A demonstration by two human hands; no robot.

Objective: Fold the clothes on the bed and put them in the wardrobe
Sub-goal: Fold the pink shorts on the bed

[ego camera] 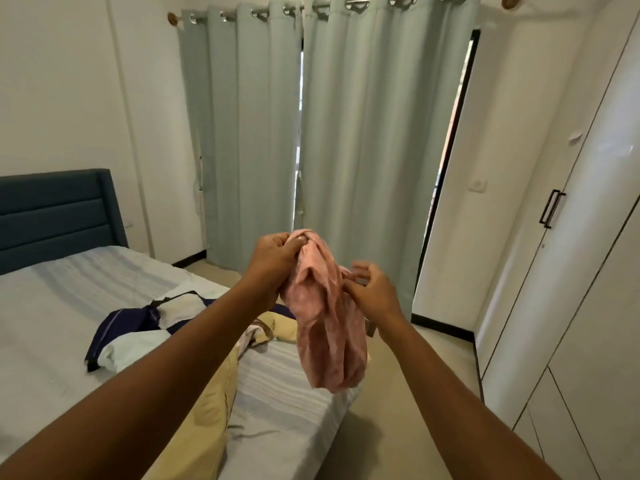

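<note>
While both forearms reach forward from the lower edge, a pale yellow garment (204, 410) lies on the near part of the bed (277, 420), partly under the left forearm. Above the bed corner, the left hand (273, 263) grips the top of a pink garment (329, 334); its fingers are curled tight around a bunch of the cloth. The garment hangs down crumpled from this hand, in the air, its lower end above the edge of the mattress. The right hand (372, 292) is just beside the garment on the right. Its fingers are half curled and a little blurred, and the thumb tip touches the cloth, but I cannot tell if it really pinches it. Farther on the bed lies a pile of clothes (138, 327) in navy and white, unfolded. Behind is the blue headboard (59, 216) against the wall. At the far side hang grey-green curtains (363, 133), almost closed. Along the right stands the white wardrobe (588, 289), its doors closed.
</note>
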